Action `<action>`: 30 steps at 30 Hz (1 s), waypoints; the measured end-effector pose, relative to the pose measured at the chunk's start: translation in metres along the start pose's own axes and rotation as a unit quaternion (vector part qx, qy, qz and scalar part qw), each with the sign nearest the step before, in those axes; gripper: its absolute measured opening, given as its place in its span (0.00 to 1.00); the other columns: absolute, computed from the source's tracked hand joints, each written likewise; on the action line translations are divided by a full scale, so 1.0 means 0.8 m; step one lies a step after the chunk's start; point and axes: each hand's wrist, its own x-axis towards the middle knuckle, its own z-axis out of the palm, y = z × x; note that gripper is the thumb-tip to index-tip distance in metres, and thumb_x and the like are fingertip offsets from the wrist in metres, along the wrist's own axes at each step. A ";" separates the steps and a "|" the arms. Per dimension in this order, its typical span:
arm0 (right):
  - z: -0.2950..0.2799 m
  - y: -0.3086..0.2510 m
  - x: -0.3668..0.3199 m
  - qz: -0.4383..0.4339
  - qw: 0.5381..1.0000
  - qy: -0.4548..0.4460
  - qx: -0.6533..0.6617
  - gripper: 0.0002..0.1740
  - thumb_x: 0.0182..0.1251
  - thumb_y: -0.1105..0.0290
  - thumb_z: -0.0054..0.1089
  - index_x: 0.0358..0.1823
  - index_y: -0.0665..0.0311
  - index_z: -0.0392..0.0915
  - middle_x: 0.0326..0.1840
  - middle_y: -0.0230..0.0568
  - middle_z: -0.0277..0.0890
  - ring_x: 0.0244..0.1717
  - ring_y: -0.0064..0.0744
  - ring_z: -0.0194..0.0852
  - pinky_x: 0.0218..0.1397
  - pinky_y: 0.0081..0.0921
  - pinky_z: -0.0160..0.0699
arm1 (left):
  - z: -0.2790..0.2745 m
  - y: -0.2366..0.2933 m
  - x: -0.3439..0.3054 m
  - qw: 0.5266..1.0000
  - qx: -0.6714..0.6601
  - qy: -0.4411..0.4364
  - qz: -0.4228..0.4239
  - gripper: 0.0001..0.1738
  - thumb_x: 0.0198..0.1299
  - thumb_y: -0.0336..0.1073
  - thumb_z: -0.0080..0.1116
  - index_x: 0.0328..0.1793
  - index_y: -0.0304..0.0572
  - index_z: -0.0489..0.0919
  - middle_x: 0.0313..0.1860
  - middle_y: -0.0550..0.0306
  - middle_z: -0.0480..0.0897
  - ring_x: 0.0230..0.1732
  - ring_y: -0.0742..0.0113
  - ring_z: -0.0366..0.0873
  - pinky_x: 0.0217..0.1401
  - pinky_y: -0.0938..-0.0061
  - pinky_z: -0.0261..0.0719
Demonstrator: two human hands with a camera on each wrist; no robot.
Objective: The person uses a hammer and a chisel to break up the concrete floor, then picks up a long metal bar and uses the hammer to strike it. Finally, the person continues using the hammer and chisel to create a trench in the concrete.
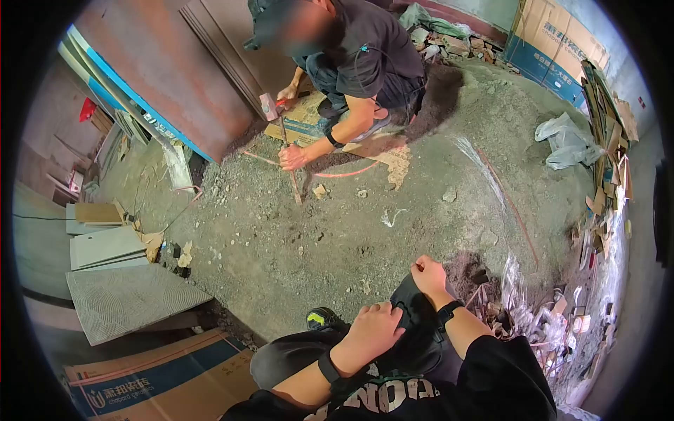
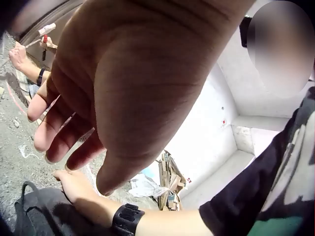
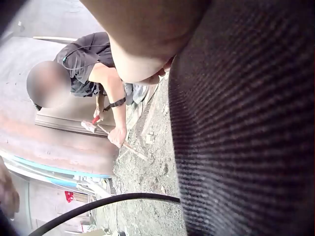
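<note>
Left hand (image 1: 372, 330) above the lap, fingers loosely apart, holding nothing visible. Right hand (image 1: 430, 277) resting on the knee (image 1: 413, 303), fingers loosely curled, nothing visible in the grasp. Beyond both, well out of reach, a crouching worker (image 1: 372, 67) with a bar (image 1: 295, 186), tilted, lower end at the rubble-strewn ground (image 1: 274, 245), shaft in a bare fist (image 1: 293, 157). Hammer (image 1: 268, 107) in the other hand (image 1: 288, 92), close to the bar's top; impossible to tell whether touching. Main danger: a glancing blow onto the fist, from a narrow target and a slanting shaft. Also possible: a skidding tip, from loose grit underfoot; flying chips towards the open left hand and exposed forearms, from a hard strike on brittle ground.
</note>
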 end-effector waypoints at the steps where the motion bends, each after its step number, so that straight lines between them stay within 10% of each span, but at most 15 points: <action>1: 0.002 0.002 0.001 0.000 1.000 0.004 0.000 0.10 0.54 0.61 0.59 0.30 0.60 0.75 0.25 0.42 0.78 0.30 0.45 0.78 0.34 0.35 0.75 | -0.001 0.000 0.000 1.000 0.000 -0.003 -0.003 0.18 0.52 0.45 0.59 0.41 0.40 0.73 0.39 0.49 0.77 0.40 0.51 0.78 0.44 0.59 0.74; 30: -0.009 0.007 -0.007 0.018 1.000 0.006 0.006 0.11 0.53 0.60 0.58 0.30 0.60 0.76 0.26 0.43 0.78 0.32 0.47 0.79 0.35 0.36 0.76 | 0.005 0.005 0.002 1.000 0.009 0.003 0.018 0.18 0.53 0.45 0.58 0.42 0.40 0.74 0.36 0.50 0.76 0.39 0.51 0.78 0.44 0.59 0.73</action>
